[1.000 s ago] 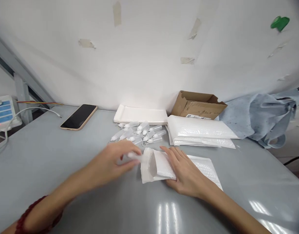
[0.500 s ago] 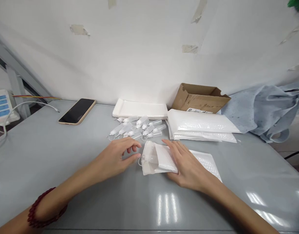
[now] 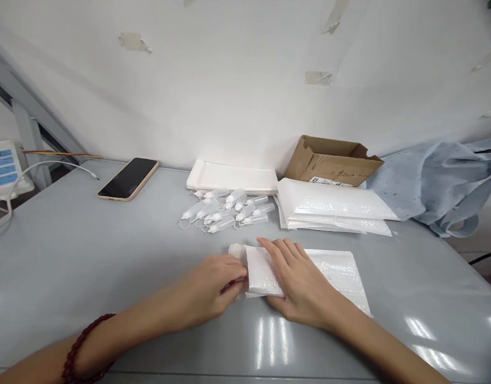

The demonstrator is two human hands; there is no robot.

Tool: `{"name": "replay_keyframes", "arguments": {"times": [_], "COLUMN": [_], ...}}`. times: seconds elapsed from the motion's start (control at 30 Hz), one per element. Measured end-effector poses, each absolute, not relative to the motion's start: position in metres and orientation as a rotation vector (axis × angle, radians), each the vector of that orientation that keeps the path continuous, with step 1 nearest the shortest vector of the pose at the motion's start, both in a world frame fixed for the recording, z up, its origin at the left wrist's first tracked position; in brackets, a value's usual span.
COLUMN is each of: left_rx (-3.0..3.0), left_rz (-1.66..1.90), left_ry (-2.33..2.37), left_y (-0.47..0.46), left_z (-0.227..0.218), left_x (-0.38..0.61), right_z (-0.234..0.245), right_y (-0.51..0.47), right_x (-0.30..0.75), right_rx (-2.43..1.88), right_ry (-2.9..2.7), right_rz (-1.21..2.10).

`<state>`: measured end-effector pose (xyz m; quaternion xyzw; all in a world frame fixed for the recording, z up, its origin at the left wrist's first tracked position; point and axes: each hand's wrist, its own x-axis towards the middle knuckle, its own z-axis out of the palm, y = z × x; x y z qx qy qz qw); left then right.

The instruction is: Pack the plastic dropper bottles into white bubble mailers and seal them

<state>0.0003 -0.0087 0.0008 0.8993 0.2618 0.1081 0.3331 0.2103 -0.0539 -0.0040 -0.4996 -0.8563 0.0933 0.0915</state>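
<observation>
A white bubble mailer [image 3: 265,272] lies in front of me with its mouth toward the left. My right hand [image 3: 303,282] grips it from the right, thumb along the near edge and fingers over the top. At the mouth is my left hand [image 3: 217,285], its fingers curled together and their tips partly inside. What those fingertips hold, if anything, is hidden. Just beyond the hands lies a loose pile of small clear plastic dropper bottles [image 3: 223,224] with white tips and looped caps. Another flat bubble mailer [image 3: 343,272] shows under my right hand.
White mailers are stacked by the wall [image 3: 237,178], with larger bubble mailers [image 3: 337,205] to their right. Behind these stands an open cardboard box [image 3: 337,160] beside pale blue cloth [image 3: 429,176]. A phone [image 3: 129,178] and a white cable [image 3: 65,162] are at the left.
My left hand has moved right and down to the mailer's mouth, and its fingers have closed in. The bottle that showed inside the mouth is now hidden from view.
</observation>
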Motion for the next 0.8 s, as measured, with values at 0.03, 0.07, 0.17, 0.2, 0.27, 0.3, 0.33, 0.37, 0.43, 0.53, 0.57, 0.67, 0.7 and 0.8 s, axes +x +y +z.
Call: {"name": "replay_keyframes", "arguments": {"times": [0.03,0.07,0.17,0.2,0.27,0.3,0.33,0.37,0.43,0.53,0.57,0.67,0.7,0.8], "left_rx": [2.329,2.299,2.239,2.231,2.219,2.213,2.208,2.208,2.224,2.296,2.323,2.368,2.362,2.32], "left_rz": [0.256,0.228,0.188,0.181,0.16,0.15,0.14,0.134,0.144,0.26,0.317,0.385,0.356,0.252], "left_ry": [0.673,0.664,0.61,0.592,0.57,0.559,0.543,0.53,0.528,0.6,0.62,0.585,0.568,0.545], "left_y": [-0.01,-0.01,-0.012,-0.012,-0.013,-0.013,-0.013,-0.013,-0.013,-0.012,-0.012,-0.011,-0.011,-0.011], "left_z": [0.002,0.003,0.003,0.003,0.003,0.003,0.003,0.004,0.003,-0.002,-0.004,-0.008,-0.008,-0.004], "left_x": [0.001,0.001,0.002,0.002,0.003,0.003,0.004,0.004,0.004,0.003,0.003,0.002,0.003,0.004], "right_z": [-0.004,-0.004,-0.002,-0.002,-0.001,-0.001,0.0,0.0,0.0,0.001,0.001,-0.001,-0.001,-0.004], "right_y": [-0.054,-0.055,-0.057,-0.058,-0.059,-0.059,-0.06,-0.06,-0.06,-0.06,-0.059,-0.059,-0.058,-0.058], "right_x": [0.21,0.209,0.208,0.208,0.207,0.207,0.207,0.207,0.208,0.208,0.208,0.208,0.207,0.206], "right_rx": [-1.481,-1.478,-1.468,-1.462,-1.445,-1.437,-1.433,-1.432,-1.437,-1.453,-1.46,-1.463,-1.457,-1.43], "right_ry": [-2.545,-2.544,-2.533,-2.531,-2.532,-2.533,-2.533,-2.533,-2.533,-2.529,-2.526,-2.52,-2.52,-2.519], "right_rz": [0.272,0.272,0.29,0.297,0.308,0.311,0.312,0.313,0.321,0.325,0.324,0.334,0.346,0.385]}}
